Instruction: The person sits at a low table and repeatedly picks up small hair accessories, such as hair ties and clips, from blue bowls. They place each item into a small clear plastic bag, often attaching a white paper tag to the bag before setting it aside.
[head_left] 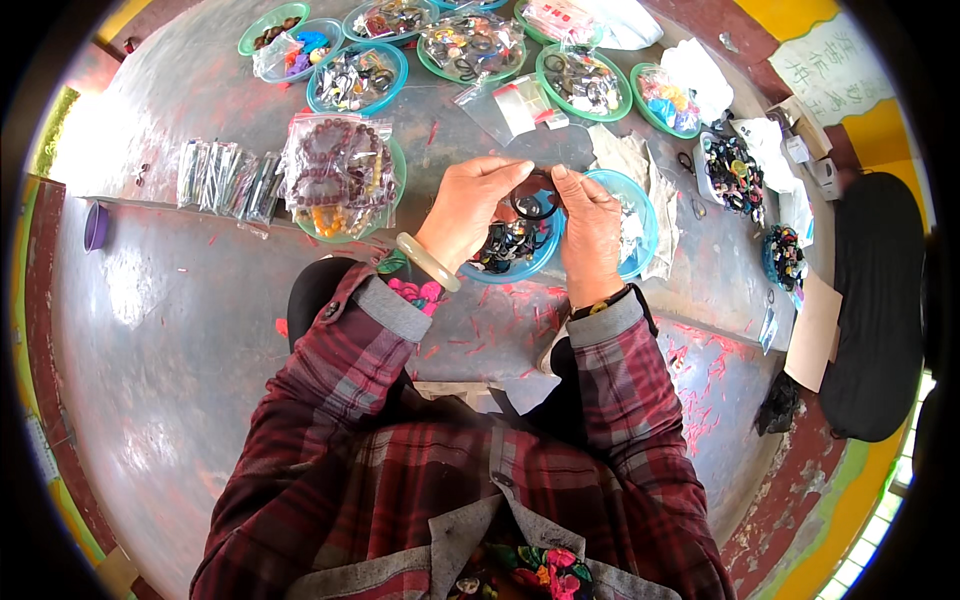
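A black ring-shaped band, like a hair tie (535, 216), is stretched upright between my two hands. My left hand (468, 205) pinches its left side with thumb and fingertips. On its other side, the thumb and bent fingers of my right hand (592, 225) grip it. Just below the band stands a blue bowl (535, 268) with a heap of small black and coloured hair ties (507, 245), partly hidden by my hands. Behind my right hand is a second light-blue bowl (648, 225) with white pieces in it, resting by a beige cloth (662, 180).
Bagged beads (335, 170) lie on a green plate at left, beside a row of thin packets (228, 178). Several bowls of bagged trinkets (470, 48) line the far side. A full white basket (730, 172) stands right. Red scraps (700, 390) litter the floor.
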